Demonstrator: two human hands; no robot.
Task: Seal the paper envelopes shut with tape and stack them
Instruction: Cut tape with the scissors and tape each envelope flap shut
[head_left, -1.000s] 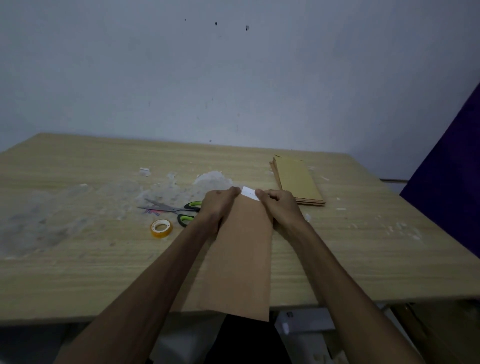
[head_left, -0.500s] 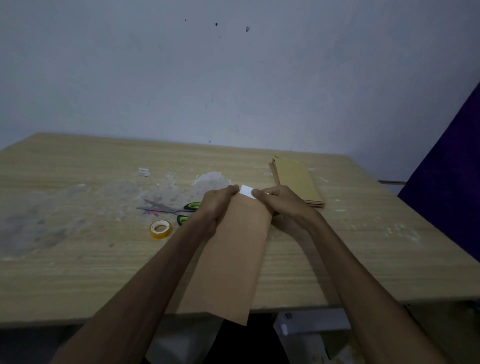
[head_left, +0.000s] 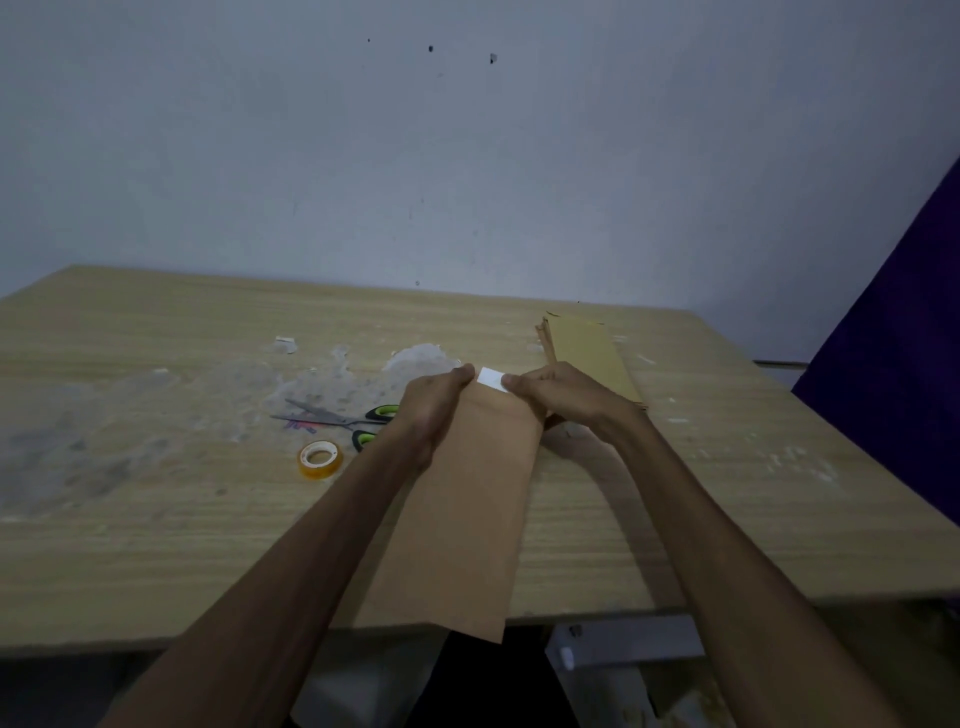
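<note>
Pale grey-blue wall (head_left: 467, 156) behind, a few dark specks high up. Dark purple cloth (head_left: 904, 322) hangs at the right edge. Wooden table (head_left: 156, 545) fills the lower half, light grain, scuffed with whitish residue across its left and middle.

Long brown envelope (head_left: 467, 519) lies lengthwise from the near edge toward the far side, its near end overhanging the table edge. Both forearms reach along it. Left hand (head_left: 434, 402) grips the far end on the left side, fingers curled round the edge. Right hand (head_left: 553, 397) grips the same end on the right, thumb and fingers pinching the paper. Between the two thumbs, a small white tape strip (head_left: 491, 378) sits on the far end of the envelope.

Stack of envelopes (head_left: 592, 351) rests at the far right, just beyond the right hand. Scissors (head_left: 337, 418) with green-and-black handles lie left of the left hand, blades pointing left. Yellowish tape roll (head_left: 319, 459) lies flat just near of the scissors. Small white scrap (head_left: 285, 343) farther back, left of centre.
</note>
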